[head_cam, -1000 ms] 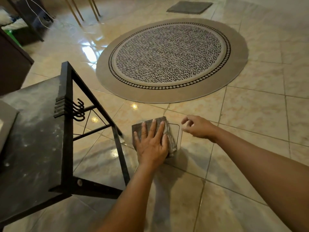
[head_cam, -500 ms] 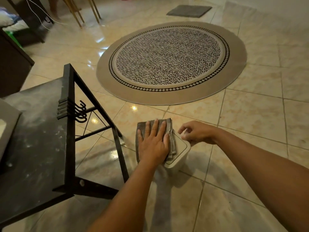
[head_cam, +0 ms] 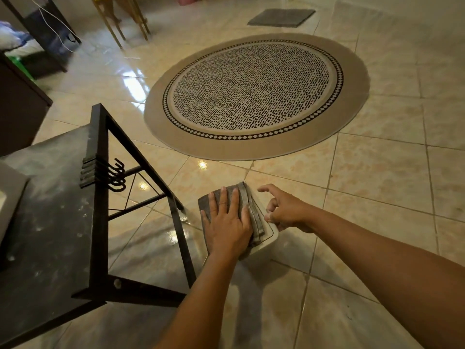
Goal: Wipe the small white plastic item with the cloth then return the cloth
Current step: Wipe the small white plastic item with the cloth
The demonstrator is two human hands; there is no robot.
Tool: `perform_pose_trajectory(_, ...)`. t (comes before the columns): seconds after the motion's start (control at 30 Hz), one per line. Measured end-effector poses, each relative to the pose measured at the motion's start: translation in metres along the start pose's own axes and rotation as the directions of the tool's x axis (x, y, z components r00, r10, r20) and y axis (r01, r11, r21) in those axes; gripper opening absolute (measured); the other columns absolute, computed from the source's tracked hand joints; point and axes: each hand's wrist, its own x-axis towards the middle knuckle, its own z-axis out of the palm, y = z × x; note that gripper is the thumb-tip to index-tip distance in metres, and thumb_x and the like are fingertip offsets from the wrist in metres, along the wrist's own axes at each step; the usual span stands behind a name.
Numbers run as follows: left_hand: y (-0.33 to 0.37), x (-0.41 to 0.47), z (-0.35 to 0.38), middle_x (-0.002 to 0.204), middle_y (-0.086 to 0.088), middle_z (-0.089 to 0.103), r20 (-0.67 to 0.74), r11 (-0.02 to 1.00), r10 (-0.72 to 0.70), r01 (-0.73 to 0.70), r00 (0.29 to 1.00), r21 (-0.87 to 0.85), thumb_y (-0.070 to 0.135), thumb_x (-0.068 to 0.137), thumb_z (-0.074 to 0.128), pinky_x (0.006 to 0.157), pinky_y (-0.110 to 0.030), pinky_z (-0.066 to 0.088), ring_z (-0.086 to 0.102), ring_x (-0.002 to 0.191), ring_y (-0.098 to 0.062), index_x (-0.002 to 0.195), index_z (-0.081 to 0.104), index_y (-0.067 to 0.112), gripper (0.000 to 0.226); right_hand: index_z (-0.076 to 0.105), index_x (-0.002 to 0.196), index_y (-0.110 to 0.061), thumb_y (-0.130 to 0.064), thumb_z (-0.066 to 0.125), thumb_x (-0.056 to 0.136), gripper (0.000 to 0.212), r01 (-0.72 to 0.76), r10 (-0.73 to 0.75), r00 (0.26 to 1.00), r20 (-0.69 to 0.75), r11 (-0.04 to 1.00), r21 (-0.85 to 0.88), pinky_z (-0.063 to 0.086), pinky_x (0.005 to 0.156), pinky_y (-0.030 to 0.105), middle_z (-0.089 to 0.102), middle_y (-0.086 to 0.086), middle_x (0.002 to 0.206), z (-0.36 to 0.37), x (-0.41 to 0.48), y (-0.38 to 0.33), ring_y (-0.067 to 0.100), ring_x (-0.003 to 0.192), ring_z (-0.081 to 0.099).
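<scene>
A small white plastic item, box-like with a rounded top, stands on the tiled floor near the middle of the view. A folded grey cloth lies over its top. My left hand presses flat on the cloth, fingers spread. My right hand rests on the item's right edge with fingers curled against it, steadying it. Most of the item's top is hidden under the cloth and my left hand.
A black metal table with a dusty dark top and side hooks stands close on the left. A round patterned rug lies beyond the item. A grey mat and furniture legs are at the far end.
My right hand moved from hovering apart to the item's right edge. My left hand kept the cloth pressed on top and slid it slightly.
</scene>
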Motion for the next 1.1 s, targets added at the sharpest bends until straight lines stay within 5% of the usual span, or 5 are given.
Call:
perform_pose_trajectory(0.27,-0.001,0.009,-0.006,0.166,0.007,-0.013,0.034,0.993,0.117,-0.118,0.993,0.014,0.051,0.104,0.017,0.122,-0.049,-0.01,-0.025,0.149,-0.018,0.155,-0.005,0.039,0.057,0.035,0.15,-0.021,0.008,0.06,0.088,0.073,0.033,-0.031,0.999,-0.029,0.998,0.053,0.054,0.066,0.034,0.049,0.012,0.088,-0.002,0.012,-0.013,0.021,0.078,0.052)
perform_pose_trajectory(0.53,0.023,-0.009,0.009,0.161,0.003,-0.025,0.048,0.996,0.024,-0.028,0.999,0.089,0.053,0.097,0.0,0.119,-0.053,-0.014,-0.031,0.146,-0.026,0.154,-0.015,0.039,0.06,0.04,0.15,-0.021,0.015,0.054,0.087,0.073,0.018,-0.022,0.999,0.032,0.993,0.117,0.057,0.066,0.031,0.052,0.01,0.09,-0.012,0.018,-0.01,0.018,0.076,0.058)
perform_pose_trajectory(0.67,0.024,0.018,-0.005,0.163,0.003,-0.026,0.107,0.997,0.014,-0.022,0.994,0.07,0.047,0.104,0.011,0.119,-0.056,-0.013,-0.031,0.146,-0.024,0.155,-0.015,0.037,0.058,0.033,0.152,-0.029,0.018,0.054,0.086,0.083,-0.017,0.004,0.995,0.095,0.99,0.138,0.057,0.074,0.04,0.051,0.009,0.087,-0.016,0.018,-0.012,0.018,0.072,0.057)
perform_pose_trajectory(0.8,0.021,0.023,-0.017,0.165,0.002,-0.021,0.106,0.998,-0.063,0.066,0.992,-0.019,0.042,0.106,0.015,0.12,-0.055,-0.009,-0.028,0.148,-0.022,0.157,-0.01,0.036,0.057,0.033,0.153,-0.031,0.018,0.054,0.088,0.084,-0.034,0.02,0.996,0.092,0.988,0.148,0.054,0.066,0.035,0.049,0.009,0.086,-0.016,0.017,-0.017,0.017,0.07,0.053)
perform_pose_trajectory(1.1,0.029,0.023,-0.008,0.164,0.004,-0.023,0.112,1.0,-0.017,0.016,0.994,0.01,0.043,0.105,0.013,0.118,-0.059,-0.012,-0.03,0.147,-0.022,0.155,-0.012,0.039,0.057,0.031,0.154,-0.031,0.018,0.052,0.088,0.084,-0.026,0.014,0.997,0.08,0.987,0.159,0.056,0.067,0.035,0.051,0.009,0.086,-0.013,0.015,-0.013,0.017,0.071,0.056)
